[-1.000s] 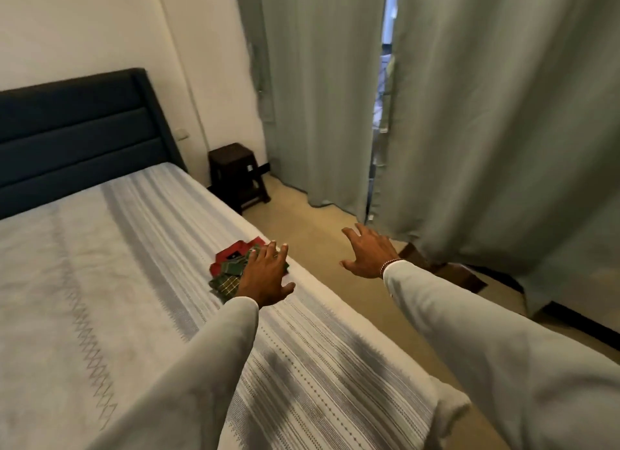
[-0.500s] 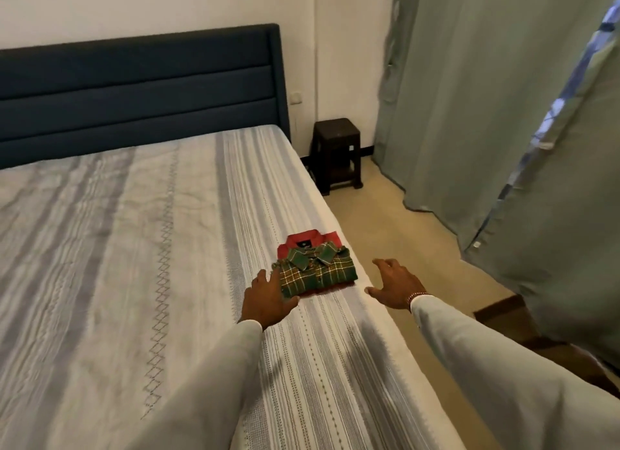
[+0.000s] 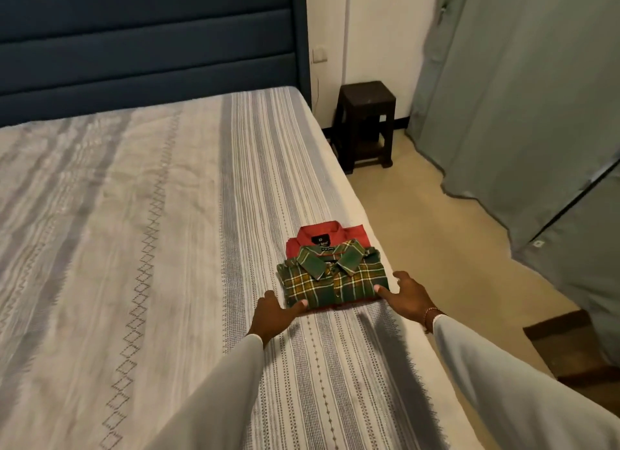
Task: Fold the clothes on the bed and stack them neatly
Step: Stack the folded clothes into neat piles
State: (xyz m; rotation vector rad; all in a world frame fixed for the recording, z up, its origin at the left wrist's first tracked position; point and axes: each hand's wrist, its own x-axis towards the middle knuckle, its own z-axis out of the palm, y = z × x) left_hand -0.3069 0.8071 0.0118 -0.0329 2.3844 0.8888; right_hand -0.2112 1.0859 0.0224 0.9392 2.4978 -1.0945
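Green plaid shirt (image 3: pixel 335 281) with yellow and white lines sits between the hands, a plain red shirt (image 3: pixel 322 236) just past it. Bed (image 3: pixel 134 248) cover's off-white with grey stripes and zigzags, headboard (image 3: pixel 151 46) dark blue, stool (image 3: pixel 365 124) dark brown, curtains (image 3: pixel 520 97) grey-green.

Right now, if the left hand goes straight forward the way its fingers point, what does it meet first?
Probably the green plaid shirt. The left hand lies at its near left corner, thumb apparently already touching the edge, with the red shirt underneath.

Open bedspread (image 3: pixel 141 234) is lying left of the shirts (image 3: pixel 332 275); the bed edge and floor (image 3: pixel 436 248) are bordering their right.
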